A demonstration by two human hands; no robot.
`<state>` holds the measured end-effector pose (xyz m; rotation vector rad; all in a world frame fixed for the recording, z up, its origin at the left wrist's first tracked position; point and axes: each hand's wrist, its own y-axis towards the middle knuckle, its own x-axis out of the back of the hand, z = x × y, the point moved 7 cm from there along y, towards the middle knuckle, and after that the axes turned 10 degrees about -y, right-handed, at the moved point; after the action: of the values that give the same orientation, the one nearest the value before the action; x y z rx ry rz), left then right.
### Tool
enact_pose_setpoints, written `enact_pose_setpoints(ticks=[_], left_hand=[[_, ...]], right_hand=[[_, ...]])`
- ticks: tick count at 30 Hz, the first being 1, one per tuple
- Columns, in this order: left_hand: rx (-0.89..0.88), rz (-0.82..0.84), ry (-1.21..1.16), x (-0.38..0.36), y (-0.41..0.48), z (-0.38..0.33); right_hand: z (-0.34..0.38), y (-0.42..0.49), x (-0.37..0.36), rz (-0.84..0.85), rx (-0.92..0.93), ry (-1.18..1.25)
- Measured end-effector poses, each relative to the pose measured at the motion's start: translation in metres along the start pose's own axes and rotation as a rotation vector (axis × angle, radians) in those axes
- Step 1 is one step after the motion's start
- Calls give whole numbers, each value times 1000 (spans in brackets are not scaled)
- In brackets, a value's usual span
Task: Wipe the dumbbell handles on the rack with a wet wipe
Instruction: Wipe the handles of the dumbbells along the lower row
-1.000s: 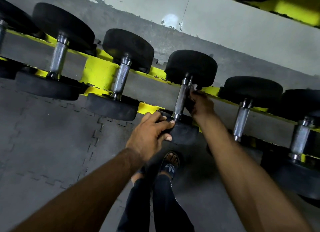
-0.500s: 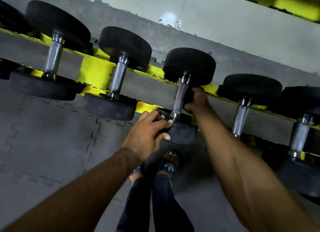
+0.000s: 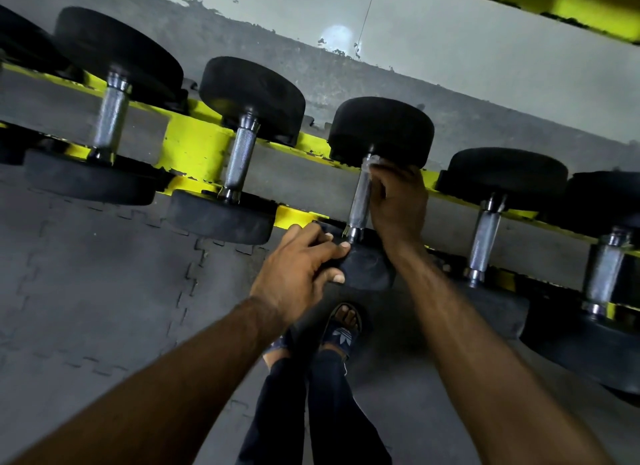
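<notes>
Head view, looking down at a yellow dumbbell rack that runs from left to right on a slant. Five black rubber-headed dumbbells are on it, with part of another head at the far left.

The right hand is wrapped around the upper part of the middle dumbbell's handle, just under the far head, fingers curled round the bar. The wet wipe shows only as a small pale crumpled bit at the top of that hand, pressed against the handle; the rest is hidden by the fingers. The lower part of the chrome handle is bare and knurled.

The left hand grips the edge of the same dumbbell's near head. Its fingers are curled over the top of the head, with the thumb on the front face and the fingertips close to the handle collar.

Other handles, none being touched:
- far-left handle
- second handle
- fourth handle
- fifth handle, at the right edge

All of these dumbbells sit across the two rack rails, heads hanging off either side.

The floor is gray interlocking floor mats. The person's foot in a dark slide sandal is below the middle dumbbell, with dark trousers under it. A scuffed gray wall is behind the rack. There's another yellow rail at the top right corner.
</notes>
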<state>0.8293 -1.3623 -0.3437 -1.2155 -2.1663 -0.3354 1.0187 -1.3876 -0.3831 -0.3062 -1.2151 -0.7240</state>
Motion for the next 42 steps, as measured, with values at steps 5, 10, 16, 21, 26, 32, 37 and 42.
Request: enact_pose_setpoints(ticks=[5, 10, 16, 21, 26, 32, 37, 42], left_hand=[[-10, -2, -9, 0, 0, 0], [1, -2, -14, -1, 0, 1], [10, 8, -6, -2, 0, 1], [12, -2, -21, -2, 0, 1], [8, -17, -32, -1, -2, 0], [25, -6, -25, 0, 0, -1], [17, -10, -29, 0, -1, -2], [6, -18, -41, 0, 0, -1]], right_hand=[[22, 6, -8, 71, 298, -182], [39, -5, -24, 247, 463, -473], [34, 5, -4, 318, 581, -177], [-7, -18, 3, 462, -26, 186], [-34, -7, -7, 330, -394, 422], [-41, -27, -19, 428, -611, 619], [-43, -48, -20, 632, -587, 526], [-42, -20, -30, 504, -807, 784]])
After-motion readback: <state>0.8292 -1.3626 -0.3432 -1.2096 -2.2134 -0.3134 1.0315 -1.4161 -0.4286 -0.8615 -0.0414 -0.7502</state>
